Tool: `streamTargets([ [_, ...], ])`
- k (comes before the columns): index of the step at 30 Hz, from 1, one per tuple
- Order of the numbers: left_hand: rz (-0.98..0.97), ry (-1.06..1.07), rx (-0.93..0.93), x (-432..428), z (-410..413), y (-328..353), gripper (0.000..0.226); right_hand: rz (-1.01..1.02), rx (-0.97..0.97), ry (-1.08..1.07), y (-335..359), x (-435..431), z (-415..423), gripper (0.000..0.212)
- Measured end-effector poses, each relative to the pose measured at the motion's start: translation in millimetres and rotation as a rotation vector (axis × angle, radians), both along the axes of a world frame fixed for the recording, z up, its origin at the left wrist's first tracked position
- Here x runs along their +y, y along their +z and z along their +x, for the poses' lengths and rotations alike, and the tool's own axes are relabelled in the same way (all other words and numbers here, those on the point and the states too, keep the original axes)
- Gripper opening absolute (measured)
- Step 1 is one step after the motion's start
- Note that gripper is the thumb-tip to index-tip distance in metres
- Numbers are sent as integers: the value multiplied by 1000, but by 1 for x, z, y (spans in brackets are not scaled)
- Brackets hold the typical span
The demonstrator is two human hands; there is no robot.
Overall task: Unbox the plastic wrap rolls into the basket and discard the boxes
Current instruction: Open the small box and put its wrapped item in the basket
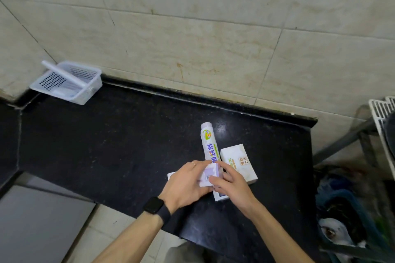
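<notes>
Black counter (106, 145) mostly bare; both hands, left hand (186, 183) and right hand (233, 183), seemingly grip a box (208, 175).

Black speckled counter (106, 145), white perforated basket (89, 89), white-and-purple barcoded box (210, 174), black watch (155, 208).

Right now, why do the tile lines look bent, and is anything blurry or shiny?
Head view: the wide-angle lens bows the wall tiles; the black counter shows small glare spots beside the wrapped roll; the clutter at the right edge is smeared; both hands look fairly sharp.
</notes>
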State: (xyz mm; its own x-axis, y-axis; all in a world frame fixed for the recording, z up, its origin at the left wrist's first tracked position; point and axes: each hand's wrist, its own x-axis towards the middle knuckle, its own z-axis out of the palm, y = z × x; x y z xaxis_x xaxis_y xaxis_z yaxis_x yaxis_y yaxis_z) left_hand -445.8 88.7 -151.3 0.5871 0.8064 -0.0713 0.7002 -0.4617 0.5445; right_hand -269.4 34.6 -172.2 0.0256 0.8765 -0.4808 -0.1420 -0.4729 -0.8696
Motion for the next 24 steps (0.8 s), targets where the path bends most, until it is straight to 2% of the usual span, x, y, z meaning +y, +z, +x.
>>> streamTargets([
  [2,9,-14,7,1,-1,-1,68,15,-65,39,2,-2,3,74],
  [4,20,-21,14,1,-3,-3,67,51,-92,43,8,-5,1,74],
  [7,28,-14,26,3,-2,-2,69,107,-153,-19,13,-10,-8,64],
  [12,97,-61,16,8,5,5,63,138,-208,-132,11,-9,-10,34],
  [19,46,-59,5,-1,6,3,65,160,-286,-112,13,-14,1,31],
  [22,9,-23,-39,-4,4,5,63,154,-248,-129,12,-14,3,23],
  [24,-56,49,-91,-4,-1,8,61,78,-93,-230,12,-11,10,23],
])
